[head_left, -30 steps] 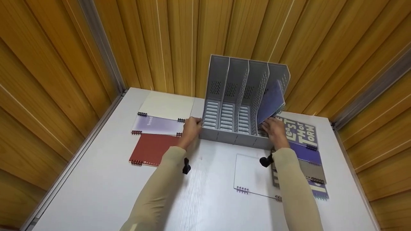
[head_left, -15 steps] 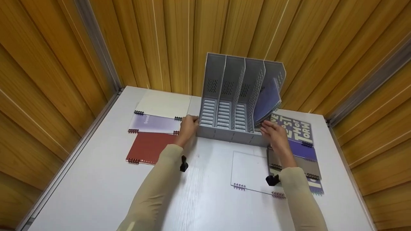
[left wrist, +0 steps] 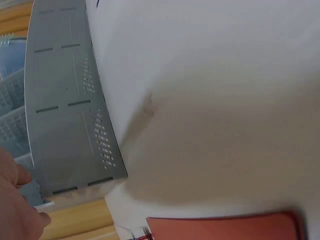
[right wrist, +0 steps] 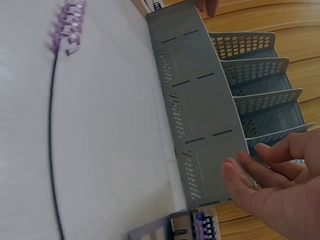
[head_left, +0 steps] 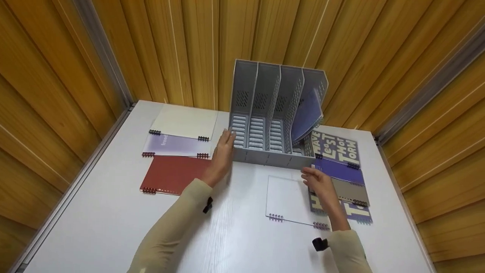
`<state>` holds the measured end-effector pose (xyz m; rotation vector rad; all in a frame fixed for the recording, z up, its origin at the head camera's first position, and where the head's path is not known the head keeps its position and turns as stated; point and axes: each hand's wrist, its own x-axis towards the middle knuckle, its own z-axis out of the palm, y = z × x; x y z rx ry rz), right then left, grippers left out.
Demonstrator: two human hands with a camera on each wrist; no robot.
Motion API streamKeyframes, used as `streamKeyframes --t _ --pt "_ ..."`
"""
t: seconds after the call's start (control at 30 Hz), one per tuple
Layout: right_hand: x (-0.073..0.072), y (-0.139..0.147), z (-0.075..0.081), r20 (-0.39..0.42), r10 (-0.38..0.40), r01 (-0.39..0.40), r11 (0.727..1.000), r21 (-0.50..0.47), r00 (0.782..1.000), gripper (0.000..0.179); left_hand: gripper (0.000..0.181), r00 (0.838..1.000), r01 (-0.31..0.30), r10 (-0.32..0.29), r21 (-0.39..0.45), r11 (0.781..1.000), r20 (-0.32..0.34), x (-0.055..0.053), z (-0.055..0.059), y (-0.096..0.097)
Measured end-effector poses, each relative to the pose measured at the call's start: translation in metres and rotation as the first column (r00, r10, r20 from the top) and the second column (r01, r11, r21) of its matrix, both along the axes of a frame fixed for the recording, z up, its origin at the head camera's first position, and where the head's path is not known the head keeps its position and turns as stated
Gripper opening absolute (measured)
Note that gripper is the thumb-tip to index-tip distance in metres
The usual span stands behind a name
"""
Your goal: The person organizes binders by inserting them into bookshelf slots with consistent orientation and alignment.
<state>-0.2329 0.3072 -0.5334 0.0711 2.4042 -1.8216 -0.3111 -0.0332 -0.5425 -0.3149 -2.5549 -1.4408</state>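
Observation:
A grey file organizer (head_left: 261, 156) with upright dividers stands at the back of the table. In its rightmost compartment leans a blue spiral notebook (head_left: 306, 115). My left hand (head_left: 221, 159) rests against the organizer's front left corner, its fingers fairly straight. My right hand (head_left: 321, 185), fingers loosely bent and holding nothing, is just in front of the organizer's right corner, above the notebooks there. In the right wrist view, the fingers of this hand (right wrist: 280, 182) appear beside the organizer's front face (right wrist: 200, 110). The left wrist view shows only part of the left hand (left wrist: 17, 202).
On the left lie a cream notebook (head_left: 185, 121), a lilac notebook (head_left: 182, 145) and a red notebook (head_left: 170, 174). A white spiral notebook (head_left: 286, 197) lies front right of the organizer. Farther right are lettered (head_left: 337, 149), purple (head_left: 341, 170) and grey-brown notebooks (head_left: 350, 191), overlapping.
My right hand has let go of the blue notebook and drawn back out of the right compartment toward me. The left hand stays at the organizer's left side, its fingers now straighter.

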Motion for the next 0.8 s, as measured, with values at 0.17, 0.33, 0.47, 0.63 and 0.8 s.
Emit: streamKeyframes --t 0.17,0.33,0.47,0.63,0.8 --pt "0.019 -0.01 -0.016 0.026 0.017 -0.017 1.0 0.006 1.0 0.037 0.045 0.919 0.138 -0.265 -0.392 0.91 -0.292 0.048 -0.006 0.02" --pt "0.028 -0.021 -0.027 0.038 0.036 -0.035 0.999 -0.027 0.999 0.036 0.039 0.861 0.326 -0.484 -0.558 0.763 -0.158 0.092 -0.014 0.05" --pt "0.034 -0.031 -0.034 0.023 0.053 -0.052 0.998 -0.039 0.998 0.034 0.041 0.794 0.38 -0.598 -0.678 0.63 -0.111 0.119 -0.023 0.071" --pt "0.036 -0.041 -0.039 -0.008 0.039 -0.039 0.999 0.004 0.999 0.032 0.035 0.716 0.324 -0.668 -0.751 0.576 -0.204 0.136 -0.039 0.094" --pt "0.039 -0.044 -0.041 -0.013 0.045 -0.044 0.998 0.037 0.999 0.032 0.034 0.765 0.296 -0.629 -0.792 0.534 -0.139 0.143 -0.047 0.107"
